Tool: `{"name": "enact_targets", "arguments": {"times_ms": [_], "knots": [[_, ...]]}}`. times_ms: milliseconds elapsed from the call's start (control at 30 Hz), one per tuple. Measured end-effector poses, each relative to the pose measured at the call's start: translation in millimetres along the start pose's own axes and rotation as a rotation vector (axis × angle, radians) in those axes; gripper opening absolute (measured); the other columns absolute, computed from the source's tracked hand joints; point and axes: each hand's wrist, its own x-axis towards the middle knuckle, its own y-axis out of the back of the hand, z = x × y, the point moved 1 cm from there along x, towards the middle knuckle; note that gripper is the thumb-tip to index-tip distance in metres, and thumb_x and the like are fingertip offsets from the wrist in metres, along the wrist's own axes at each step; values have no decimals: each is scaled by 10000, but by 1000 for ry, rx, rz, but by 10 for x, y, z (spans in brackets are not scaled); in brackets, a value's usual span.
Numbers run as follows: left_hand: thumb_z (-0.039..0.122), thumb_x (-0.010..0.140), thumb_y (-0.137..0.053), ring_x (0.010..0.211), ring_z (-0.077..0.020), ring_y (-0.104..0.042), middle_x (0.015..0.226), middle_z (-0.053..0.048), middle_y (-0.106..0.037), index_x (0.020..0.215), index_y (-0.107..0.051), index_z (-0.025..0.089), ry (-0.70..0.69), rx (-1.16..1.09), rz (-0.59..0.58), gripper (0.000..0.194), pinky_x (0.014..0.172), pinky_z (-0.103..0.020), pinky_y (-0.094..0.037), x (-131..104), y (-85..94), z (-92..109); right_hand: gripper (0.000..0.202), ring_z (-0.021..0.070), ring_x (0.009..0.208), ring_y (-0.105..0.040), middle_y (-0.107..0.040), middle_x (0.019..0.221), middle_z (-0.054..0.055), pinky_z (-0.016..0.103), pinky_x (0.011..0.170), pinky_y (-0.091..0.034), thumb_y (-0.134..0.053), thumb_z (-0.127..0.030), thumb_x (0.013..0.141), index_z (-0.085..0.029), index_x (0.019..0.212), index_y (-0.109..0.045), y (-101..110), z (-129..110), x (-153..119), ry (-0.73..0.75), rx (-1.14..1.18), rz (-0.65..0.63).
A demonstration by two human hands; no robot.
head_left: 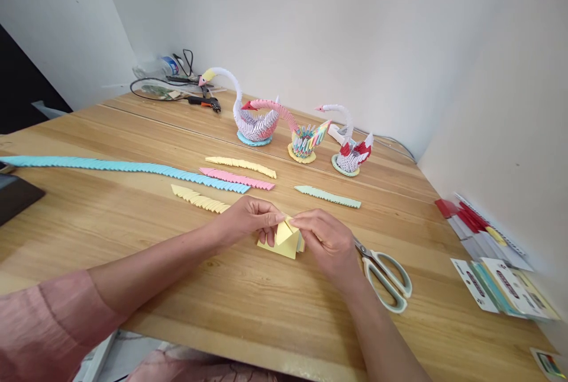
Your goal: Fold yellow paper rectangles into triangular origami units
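Observation:
Between both hands is a small folded piece of yellow paper (286, 232), its folded point facing down. My left hand (252, 219) pinches its upper left side between thumb and fingers. From the right, my right hand (328, 239) grips the upper right side. Beneath the folded piece lie flat yellow paper sheets (284, 250) on the table, partly covered by the hands. A yellow chain of folded pieces (197, 199) runs up behind my left hand. Scissors (386, 278) with white handles lie beside my right wrist, their blades mostly hidden.
Across the wooden table (213, 305) lie a long blue chain (133, 167), a pink chain (237, 178), another yellow chain (242, 164) and a green chain (328, 196). Three paper swans, including a white one (257, 125), stand behind. A glue gun (204, 101) lies back left; paper packs (501, 287) lie right.

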Motion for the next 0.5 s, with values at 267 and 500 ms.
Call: {"name": "enact_targets", "arguments": {"times_ms": [267,500], "knots": [[295,775,-595,445,-69,-486,484,9,-594,636,-652,123,-75,137,176,228,470,-168,-391,-1,1,-29,274,174,849,-656,-700,995,43,304,748,-509,-452,-221,887,-244,1076,-650,42,-16,8,-419,219,-77],[307,785,-568,461,-71,-460,488,13,-568,639,-656,124,-162,229,197,251,463,-167,-376,-31,-59,-43,314,131,553,-544,-570,593,-5,239,518,-436,-531,-448,832,-160,841,-655,-46,-18,26,-707,386,-108]]}}
